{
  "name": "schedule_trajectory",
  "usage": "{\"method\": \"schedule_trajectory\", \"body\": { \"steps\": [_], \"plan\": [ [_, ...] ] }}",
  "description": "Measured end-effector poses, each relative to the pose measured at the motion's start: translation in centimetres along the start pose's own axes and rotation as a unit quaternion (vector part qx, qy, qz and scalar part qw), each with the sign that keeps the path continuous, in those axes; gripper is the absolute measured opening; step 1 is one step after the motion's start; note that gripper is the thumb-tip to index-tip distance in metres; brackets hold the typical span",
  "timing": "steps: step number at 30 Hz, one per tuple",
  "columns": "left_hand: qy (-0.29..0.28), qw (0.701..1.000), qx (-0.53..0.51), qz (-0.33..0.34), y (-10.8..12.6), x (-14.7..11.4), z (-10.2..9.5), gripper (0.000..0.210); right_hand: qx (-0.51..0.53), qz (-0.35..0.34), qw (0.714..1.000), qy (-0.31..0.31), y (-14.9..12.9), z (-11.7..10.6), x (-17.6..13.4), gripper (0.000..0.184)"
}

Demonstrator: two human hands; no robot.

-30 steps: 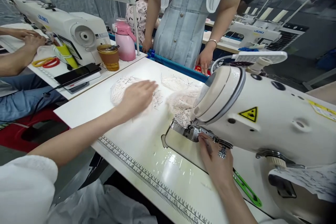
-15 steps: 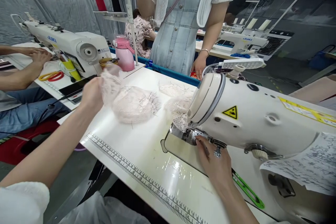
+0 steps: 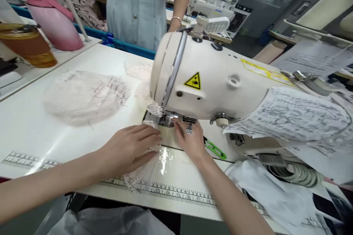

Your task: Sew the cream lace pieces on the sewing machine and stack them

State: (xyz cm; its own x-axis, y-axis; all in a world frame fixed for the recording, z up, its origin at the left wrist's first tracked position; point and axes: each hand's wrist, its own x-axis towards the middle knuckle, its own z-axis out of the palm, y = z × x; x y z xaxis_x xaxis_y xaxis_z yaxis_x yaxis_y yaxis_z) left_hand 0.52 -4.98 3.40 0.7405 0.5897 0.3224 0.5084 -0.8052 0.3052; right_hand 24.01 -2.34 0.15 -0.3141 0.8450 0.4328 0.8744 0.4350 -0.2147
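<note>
My left hand (image 3: 135, 145) is closed on a piece of pale pink lace fabric (image 3: 139, 174), just in front of the sewing machine's metal needle plate (image 3: 154, 118). The lace hangs down over the printed ruler. My right hand (image 3: 191, 139) is bent in under the machine head, its thumb and fingertips together by the presser foot (image 3: 167, 119). Whatever it pinches is too small to make out, and some fingers are hidden by the tension knob (image 3: 189, 127). Left of the white sewing machine (image 3: 209, 69) lies a heap of sheer pale fabric (image 3: 82, 97) with loose dark threads.
Green thread snips (image 3: 216, 148) lie right of my right hand. A white cloth (image 3: 270, 191) covers the table's right side. A pink flask (image 3: 52, 22) and a brown cup (image 3: 30, 46) stand at left. A person in a denim dress (image 3: 135, 7) stands behind the table.
My left hand has come from the far left to the front of the needle plate with lace in it. My right hand stays by the presser foot. The view has turned right.
</note>
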Motion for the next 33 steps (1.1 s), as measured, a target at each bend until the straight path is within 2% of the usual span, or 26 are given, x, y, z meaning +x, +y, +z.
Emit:
{"method": "schedule_trajectory", "body": {
  "steps": [3,6,8,11,14,18,21,27,33],
  "plan": [
    [-0.004,0.996,0.090,0.010,-0.6,-0.4,1.1,0.033,-0.004,-0.096,0.995,-0.041,-0.4,-0.4,-0.4,0.043],
    [-0.020,0.995,0.076,0.061,-1.1,-0.4,1.3,0.033,-0.005,-0.180,0.982,-0.063,-0.7,-0.7,-0.6,0.049],
    [-0.008,0.994,0.066,0.082,-1.2,-0.3,1.2,0.029,-0.010,-0.176,0.982,-0.074,-0.8,-0.7,-0.7,0.045],
    [0.018,0.995,0.078,0.050,-1.4,0.1,1.2,0.025,-0.023,-0.145,0.986,-0.084,-0.7,-0.6,-0.6,0.042],
    [0.034,0.991,0.127,0.026,-1.9,0.2,1.5,0.034,-0.028,-0.153,0.985,-0.076,-0.7,-0.6,-0.6,0.039],
    [0.031,0.984,0.166,0.062,-2.8,0.3,2.4,0.043,-0.060,-0.137,0.986,-0.073,-0.7,-0.6,-0.9,0.037],
    [0.033,0.984,0.168,0.057,-3.3,0.6,3.0,0.046,-0.083,-0.124,0.986,-0.081,-0.4,-0.1,-1.4,0.040],
    [0.064,0.982,0.173,0.050,-3.9,1.5,3.5,0.042,-0.118,-0.142,0.982,-0.027,0.8,1.3,-2.6,0.052],
    [0.075,0.982,0.169,0.044,-3.9,1.6,3.6,0.040,-0.114,-0.153,0.981,-0.022,0.5,0.9,-2.0,0.060]
  ]
}}
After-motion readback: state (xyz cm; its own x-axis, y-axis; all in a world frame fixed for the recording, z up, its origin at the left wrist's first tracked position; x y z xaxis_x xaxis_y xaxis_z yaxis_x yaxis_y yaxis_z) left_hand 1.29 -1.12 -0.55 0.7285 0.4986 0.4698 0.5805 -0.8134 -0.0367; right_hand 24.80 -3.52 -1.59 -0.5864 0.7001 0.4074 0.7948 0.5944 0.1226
